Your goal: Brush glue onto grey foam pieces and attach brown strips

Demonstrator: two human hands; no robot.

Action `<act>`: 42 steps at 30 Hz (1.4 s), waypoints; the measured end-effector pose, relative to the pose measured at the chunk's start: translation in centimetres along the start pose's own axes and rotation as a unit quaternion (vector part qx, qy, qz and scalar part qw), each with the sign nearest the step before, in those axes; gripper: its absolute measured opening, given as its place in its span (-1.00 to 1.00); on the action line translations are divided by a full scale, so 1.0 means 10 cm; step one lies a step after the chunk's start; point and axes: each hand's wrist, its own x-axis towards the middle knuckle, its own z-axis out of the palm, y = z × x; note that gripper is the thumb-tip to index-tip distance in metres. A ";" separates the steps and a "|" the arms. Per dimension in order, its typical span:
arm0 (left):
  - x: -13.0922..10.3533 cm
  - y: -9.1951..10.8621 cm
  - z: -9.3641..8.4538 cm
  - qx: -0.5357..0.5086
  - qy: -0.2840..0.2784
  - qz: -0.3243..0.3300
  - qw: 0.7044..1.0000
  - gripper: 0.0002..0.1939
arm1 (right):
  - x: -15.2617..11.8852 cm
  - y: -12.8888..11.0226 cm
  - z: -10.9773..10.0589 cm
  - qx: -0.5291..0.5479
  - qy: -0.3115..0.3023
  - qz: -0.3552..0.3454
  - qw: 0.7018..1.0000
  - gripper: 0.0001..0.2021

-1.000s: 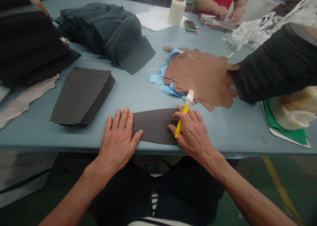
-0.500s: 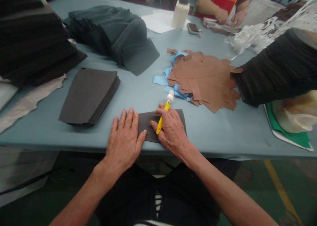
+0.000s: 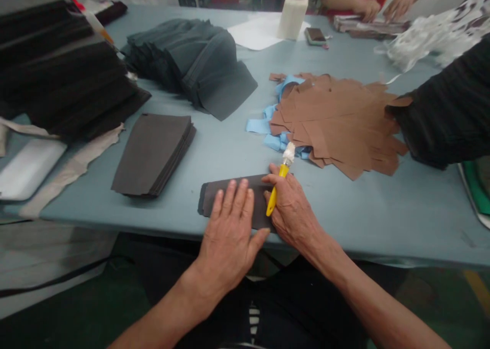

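A dark grey piece [image 3: 259,201] lies near the table's front edge, its black-edged left end showing past my fingers. My left hand [image 3: 232,231] rests flat on it, fingers stretched out and holding nothing. At the piece's right end, my right hand [image 3: 293,201] is closed around a brush with a yellow handle [image 3: 277,191]; the brush's whitish bristles point away from me. Some of the right fingers touch the piece. To the left stands a stack of dark grey pieces [image 3: 155,152]. Beyond the brush spreads a pile of brown pieces [image 3: 340,119] with light blue strips [image 3: 258,125].
Dark stacks stand at the left [image 3: 65,68], back left [image 3: 191,58] and right [image 3: 447,104]. Farther back are a white bottle [image 3: 293,16], a small dark box [image 3: 316,36], white strips [image 3: 429,40] and another person's hands [image 3: 383,9]. A white object [image 3: 30,168] lies left.
The view has shifted, so the table's things sit elsewhere in the picture. My left hand has moved right along the grey piece, uncovering its left end. The brush remains in my right hand.
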 end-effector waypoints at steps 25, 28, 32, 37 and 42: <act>-0.29 0.32 0.04 -0.072 0.000 0.026 0.997 -0.13 | -0.02 0.04 0.02 -0.003 0.005 -0.006 1.000 -0.76; -0.27 0.33 0.05 -0.074 -0.004 0.026 0.997 -0.10 | -0.03 0.06 0.02 0.000 0.007 -0.008 1.000 -0.77; -0.27 0.27 0.00 -0.083 -0.001 0.017 0.996 -0.10 | -0.04 0.07 0.00 0.002 0.006 -0.012 1.000 -0.77; -0.29 0.23 -0.01 -0.111 0.034 -0.029 0.993 -0.23 | -0.03 0.02 -0.03 -0.018 0.010 -0.017 1.000 -0.81; -0.30 0.24 0.05 -0.109 0.061 -0.046 0.991 -0.22 | -0.04 0.02 -0.08 -0.061 0.017 -0.047 0.997 -0.83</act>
